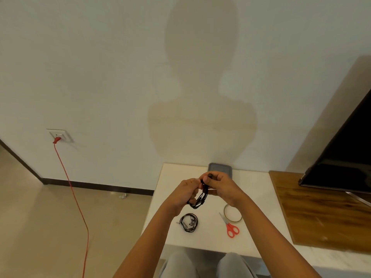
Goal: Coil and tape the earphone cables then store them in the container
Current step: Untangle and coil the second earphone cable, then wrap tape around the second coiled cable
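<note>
Mid-frame, both hands grip one coil (pixel 200 199) of black earphone cable above the bench (pixel 253 197). The left hand (pixel 186 194) curls round its side and the right hand (pixel 222 187) pinches its top. A second coil (pixel 189 222) lies on the bench below them; whether it is taped cannot be told. The tape (pixel 233 221) and scissors (pixel 230 227) lie lower right, untouched. Nothing shows in the visible part of the grey container (pixel 218 167) behind the hands, so storing is likely all still to do.

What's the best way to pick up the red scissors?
Take the red scissors by their looped handles, coming from above on the near side. They lie flat on the white table, blades closed and pointing away towards the tape roll.
</note>
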The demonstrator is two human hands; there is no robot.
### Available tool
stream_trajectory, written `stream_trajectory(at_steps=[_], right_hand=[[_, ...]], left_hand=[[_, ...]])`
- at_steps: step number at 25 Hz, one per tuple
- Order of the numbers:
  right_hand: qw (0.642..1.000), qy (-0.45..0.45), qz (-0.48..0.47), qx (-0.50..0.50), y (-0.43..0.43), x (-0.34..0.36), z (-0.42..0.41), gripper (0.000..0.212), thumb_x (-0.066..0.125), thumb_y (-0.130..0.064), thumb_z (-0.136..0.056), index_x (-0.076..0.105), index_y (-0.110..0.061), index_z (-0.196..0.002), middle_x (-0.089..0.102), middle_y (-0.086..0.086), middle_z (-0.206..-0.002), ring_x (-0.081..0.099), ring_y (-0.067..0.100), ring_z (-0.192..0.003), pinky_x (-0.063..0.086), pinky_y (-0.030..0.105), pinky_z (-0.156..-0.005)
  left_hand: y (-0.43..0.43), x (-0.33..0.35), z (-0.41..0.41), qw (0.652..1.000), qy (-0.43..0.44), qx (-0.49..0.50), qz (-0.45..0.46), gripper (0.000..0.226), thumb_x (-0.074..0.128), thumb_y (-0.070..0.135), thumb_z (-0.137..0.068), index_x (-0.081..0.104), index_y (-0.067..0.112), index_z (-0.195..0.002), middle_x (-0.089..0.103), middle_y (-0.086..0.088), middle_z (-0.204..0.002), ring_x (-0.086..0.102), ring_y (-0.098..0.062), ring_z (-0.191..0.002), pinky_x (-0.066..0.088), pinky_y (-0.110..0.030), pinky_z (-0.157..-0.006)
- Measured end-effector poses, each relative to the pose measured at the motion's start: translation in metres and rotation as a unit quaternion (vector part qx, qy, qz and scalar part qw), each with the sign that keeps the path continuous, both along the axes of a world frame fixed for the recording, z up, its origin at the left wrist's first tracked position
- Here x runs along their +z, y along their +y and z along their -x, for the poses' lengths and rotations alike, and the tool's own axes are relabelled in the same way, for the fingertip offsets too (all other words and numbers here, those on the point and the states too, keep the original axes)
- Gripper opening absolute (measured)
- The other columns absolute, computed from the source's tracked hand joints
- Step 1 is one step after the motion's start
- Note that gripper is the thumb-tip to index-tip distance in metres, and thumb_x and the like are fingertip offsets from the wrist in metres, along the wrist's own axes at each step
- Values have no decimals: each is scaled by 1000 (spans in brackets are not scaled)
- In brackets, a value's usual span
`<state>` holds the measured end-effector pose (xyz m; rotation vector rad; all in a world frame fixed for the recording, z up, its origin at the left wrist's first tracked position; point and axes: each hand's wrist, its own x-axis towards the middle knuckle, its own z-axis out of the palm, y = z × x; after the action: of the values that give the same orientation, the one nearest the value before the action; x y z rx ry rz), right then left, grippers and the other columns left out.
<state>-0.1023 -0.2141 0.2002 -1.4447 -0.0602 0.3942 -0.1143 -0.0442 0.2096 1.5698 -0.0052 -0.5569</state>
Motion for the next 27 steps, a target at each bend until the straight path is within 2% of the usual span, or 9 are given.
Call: stream_trajectory(at_steps=[3, 5, 7, 8, 12, 17, 20, 23, 27], right_hand=[[991, 92, 17, -100, -23, -52, -4, 19, 62, -23, -90, 68, -6, -98, 72, 9, -94, 68, 20, -89, 55, 32, -83], [960, 93, 207, -165, -44, -95, -5, 12, 62, -16, -90, 70, -8, -93, 71, 13, -99, 65, 21, -89, 50, 28, -80], [897, 73, 414, -135, -62, -137, 2, 18, 58, -7, -88, 70, -6, -100, 70, 12, -109, 63, 24, -100, 44, 22, -83], [878, 66, 461, -108, -67, -154, 7, 23, 57, -5, -87, 68, -4, -107, 68, 11, -115, 62, 25, -107, 42, 21, -86], [855, 67, 510, -66, -65, -203, 19, 36, 62, -21, -89, 60, -5, -121, 64, 12, -121, 60, 28, -112, 46, 32, -91], [756, 28, 653, -34, -59, -217, 14, 14, 58, -29, -89, 66, -19, -95, 71, 1, -96, 64, 21, -93, 49, 30, -79], [739, 19, 673, -10, -65, -214, 13, 12, 57, -21, -88, 57, -25, -76, 65, -5, -83, 60, 17, -81, 41, 26, -71], [776, -5, 624, -96, -69, -205, 16, 20, 58, -18, -88, 49, -22, -72, 59, -4, -69, 59, 21, -68, 45, 30, -68], [907, 61, 299, -291, -59, -151, 5, 9, 54, -11, -92, 57, -10, -84, 67, 8, -74, 65, 25, -72, 52, 34, -72]], left_hand=[[-11, -28, -3, 998, 26, 47, -33, 26, 40, 20, -95, 49, 17, -71, 30, 8, -56, 23, -8, -46, 27, -19, -46], [-16, -45, -7, 995, 54, 75, -35, 24, 42, 20, -93, 47, 16, -69, 30, 9, -53, 22, -9, -46, 27, -20, -46], [-18, -57, -11, 993, 76, 91, -26, 24, 42, 19, -92, 45, 16, -69, 29, 9, -52, 22, -9, -45, 27, -20, -46], [-19, -62, -13, 992, 82, 94, -20, 24, 41, 18, -92, 45, 15, -69, 28, 8, -52, 21, -9, -45, 27, -20, -46], [-24, -77, -22, 990, 101, 96, -13, 23, 40, 18, -93, 44, 14, -71, 27, 8, -53, 21, -9, -45, 27, -20, -45], [-29, -79, -27, 990, 109, 93, -5, 23, 39, 18, -94, 45, 14, -72, 26, 7, -54, 21, -9, -45, 27, -20, -46], [-27, -78, -26, 990, 108, 94, -4, 24, 38, 19, -95, 47, 14, -73, 29, 8, -52, 23, -9, -44, 30, -20, -46], [-25, -74, -22, 991, 97, 95, 3, 26, 36, 21, -98, 48, 13, -76, 31, 7, -54, 25, -8, -45, 32, -21, -49], [-25, -66, -23, 992, 63, 108, -10, 30, 35, 23, -102, 49, 14, -76, 43, 5, -59, 33, -8, -46, 34, -23, -52]])
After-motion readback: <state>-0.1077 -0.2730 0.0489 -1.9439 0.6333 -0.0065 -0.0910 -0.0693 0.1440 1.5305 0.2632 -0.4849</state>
